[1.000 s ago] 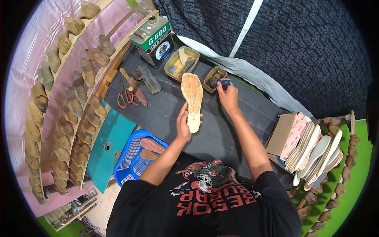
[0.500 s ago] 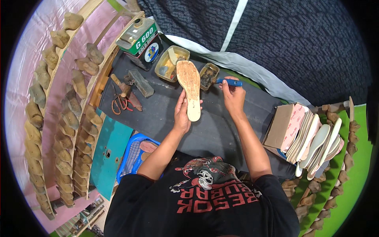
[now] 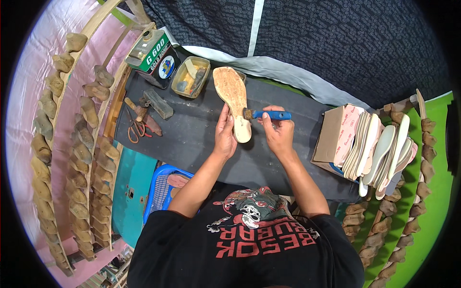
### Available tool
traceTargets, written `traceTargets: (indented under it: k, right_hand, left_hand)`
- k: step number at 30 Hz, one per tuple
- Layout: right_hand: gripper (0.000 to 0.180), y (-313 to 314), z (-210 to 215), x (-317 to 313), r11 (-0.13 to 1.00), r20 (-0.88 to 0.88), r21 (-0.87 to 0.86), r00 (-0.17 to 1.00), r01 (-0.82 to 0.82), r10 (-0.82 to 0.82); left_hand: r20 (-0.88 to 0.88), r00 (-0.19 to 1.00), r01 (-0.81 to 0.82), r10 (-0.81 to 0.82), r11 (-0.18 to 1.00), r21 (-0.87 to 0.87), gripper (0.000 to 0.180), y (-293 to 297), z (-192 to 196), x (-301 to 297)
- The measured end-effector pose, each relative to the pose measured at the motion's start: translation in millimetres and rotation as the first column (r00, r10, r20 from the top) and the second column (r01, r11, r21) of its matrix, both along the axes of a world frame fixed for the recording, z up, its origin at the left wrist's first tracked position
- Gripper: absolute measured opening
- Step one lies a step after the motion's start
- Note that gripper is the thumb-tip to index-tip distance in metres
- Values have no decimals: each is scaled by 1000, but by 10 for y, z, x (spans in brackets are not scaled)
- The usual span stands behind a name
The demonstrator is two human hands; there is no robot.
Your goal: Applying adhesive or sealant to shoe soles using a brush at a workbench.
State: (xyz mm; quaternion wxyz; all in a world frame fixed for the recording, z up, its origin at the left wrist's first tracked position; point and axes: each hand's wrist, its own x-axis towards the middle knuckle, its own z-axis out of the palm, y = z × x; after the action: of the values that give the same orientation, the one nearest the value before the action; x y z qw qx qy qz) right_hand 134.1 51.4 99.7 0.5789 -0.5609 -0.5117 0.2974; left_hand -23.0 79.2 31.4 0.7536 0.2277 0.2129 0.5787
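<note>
My left hand (image 3: pixel 225 135) grips a shoe insole (image 3: pixel 232 91) near its narrow heel end, thumb on top, holding it above the table. The insole is tan and mottled over most of its length, pale cream at the heel. In my right hand (image 3: pixel 279 133) is a brush with a blue handle (image 3: pixel 276 115), held between thumb and fingers. Its dark bristle end (image 3: pixel 248 113) rests against the insole's right edge, where the tan part meets the cream part. Behind the insole's wide end, a small tub (image 3: pixel 241 76) is mostly hidden.
A green and black metal can (image 3: pixel 154 55) and a yellowish tub (image 3: pixel 191 79) stand at the back left of the dark table (image 3: pixel 192 129). Scissors (image 3: pixel 136 128) and tools lie nearby. A carton (image 3: pixel 333 134) with several insoles is at right. Shoe lasts (image 3: pixel 89 113) line side racks.
My right hand has brought the brush from the small tub toward me and left, onto the insole's edge. The insole has tilted slightly. The whole view has shifted a little.
</note>
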Motion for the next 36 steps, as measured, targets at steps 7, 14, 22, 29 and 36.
traceTargets:
  k: [7, 14, 22, 29, 36]
  right_hand:
    - [14, -369, 144, -37, 995, 140, 18, 986, -96, 93]
    - [16, -392, 293, 103, 978, 350, 173, 935, -119, 52]
    - [18, -614, 378, 57, 937, 360, 178, 906, -300, 221]
    - [18, -477, 443, 182, 968, 362, 210, 931, -138, 55]
    - [20, -557, 456, 86, 953, 388, 192, 910, -236, 147]
  left_hand:
    - [19, 1000, 6, -7, 998, 66, 61, -128, 177, 74]
    - [58, 998, -32, 27, 997, 75, 61, -276, 203, 120]
    - [66, 998, 15, -18, 998, 56, 62, -350, 236, 146]
    - [84, 995, 38, -45, 996, 86, 63, -340, 289, 240]
    - [95, 994, 41, -48, 997, 72, 64, -309, 284, 241]
